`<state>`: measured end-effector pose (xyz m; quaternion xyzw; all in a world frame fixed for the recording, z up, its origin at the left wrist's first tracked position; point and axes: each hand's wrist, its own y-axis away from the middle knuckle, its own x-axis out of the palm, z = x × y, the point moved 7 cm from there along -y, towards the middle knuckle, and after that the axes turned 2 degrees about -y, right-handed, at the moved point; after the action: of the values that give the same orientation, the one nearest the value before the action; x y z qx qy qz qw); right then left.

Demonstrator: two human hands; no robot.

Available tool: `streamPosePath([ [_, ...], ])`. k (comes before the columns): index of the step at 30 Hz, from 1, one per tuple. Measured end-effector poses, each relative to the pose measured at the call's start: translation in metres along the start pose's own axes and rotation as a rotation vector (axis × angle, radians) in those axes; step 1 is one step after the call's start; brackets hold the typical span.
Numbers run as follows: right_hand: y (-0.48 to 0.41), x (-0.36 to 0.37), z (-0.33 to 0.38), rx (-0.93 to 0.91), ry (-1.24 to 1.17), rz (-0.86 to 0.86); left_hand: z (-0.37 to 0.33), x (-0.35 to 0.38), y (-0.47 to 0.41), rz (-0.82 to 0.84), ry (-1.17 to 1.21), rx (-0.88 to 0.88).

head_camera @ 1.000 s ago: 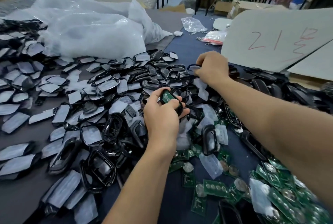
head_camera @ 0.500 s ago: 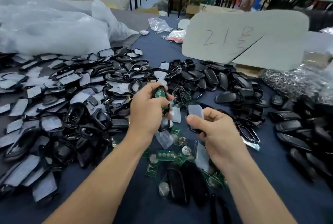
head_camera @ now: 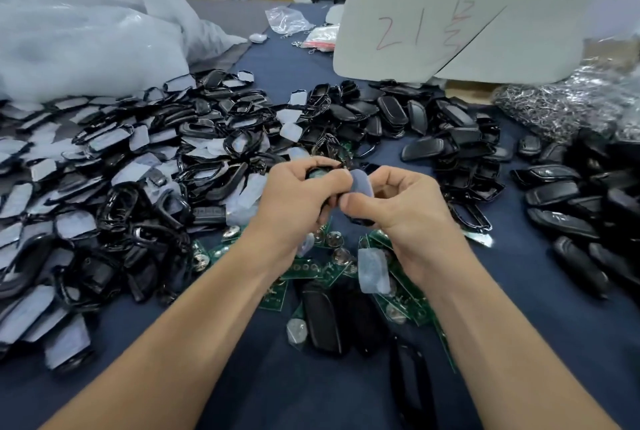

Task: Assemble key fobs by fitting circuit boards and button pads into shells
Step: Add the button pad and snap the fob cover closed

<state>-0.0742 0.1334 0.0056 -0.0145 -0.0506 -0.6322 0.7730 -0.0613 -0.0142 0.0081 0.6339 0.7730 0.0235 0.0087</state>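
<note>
Near the middle of the surface (head_camera: pixel 311 395), a black shell half (head_camera: pixel 327 203) is gripped in the left hand (head_camera: pixel 294 194). The fingers are curled round it, so that only the far end of the green circuit board (head_camera: pixel 317 174) seated in it is seen. Just to its right, a pale-faced part (head_camera: pixel 362 184) with a black underside is pinched between the thumb and curled fingers of the right hand (head_camera: pixel 408 211). Whether the 2 pieces touch cannot be told; at most they are just apart.

The long axis of the pale-faced part runs from far to near, slightly tilted. Fitting is judged to be the step in hand: the part would need to be carried leftward and its axis matched to that of the shell half, which is mostly hidden.

Loose boards (head_camera: pixel 304 268) lie just nearer than the hands, and black shells (head_camera: pixel 138 170) are heaped toward the left edge.
</note>
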Motion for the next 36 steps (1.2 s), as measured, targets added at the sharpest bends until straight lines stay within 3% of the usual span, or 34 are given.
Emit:
streamPosePath([
  [6, -0.003, 0.005, -0.004, 0.083, -0.057, 0.110, 0.000, -0.013, -0.007, -0.080, -0.011, 0.018],
  [17, -0.005, -0.018, -0.003, -0.017, 0.043, -0.188, 0.002, -0.009, -0.004, 0.014, -0.017, 0.045],
  [20, -0.004, -0.016, 0.000, -0.071, 0.105, -0.194, -0.001, -0.012, -0.005, -0.078, -0.119, 0.121],
  [24, -0.004, -0.005, -0.003, -0.035, 0.167, -0.079, 0.001, -0.017, -0.008, -0.173, -0.140, 0.141],
  [29, -0.003, -0.011, 0.000, -0.038, 0.149, -0.126, -0.003, -0.013, -0.006, -0.117, -0.120, 0.170],
  [33, -0.001, -0.001, -0.005, 0.140, -0.136, 0.044, 0.001, -0.017, -0.010, -0.066, -0.012, 0.079],
  [36, 0.002, 0.003, -0.005, 0.269, -0.348, 0.198, 0.001, -0.015, -0.011, 0.074, 0.121, 0.001],
])
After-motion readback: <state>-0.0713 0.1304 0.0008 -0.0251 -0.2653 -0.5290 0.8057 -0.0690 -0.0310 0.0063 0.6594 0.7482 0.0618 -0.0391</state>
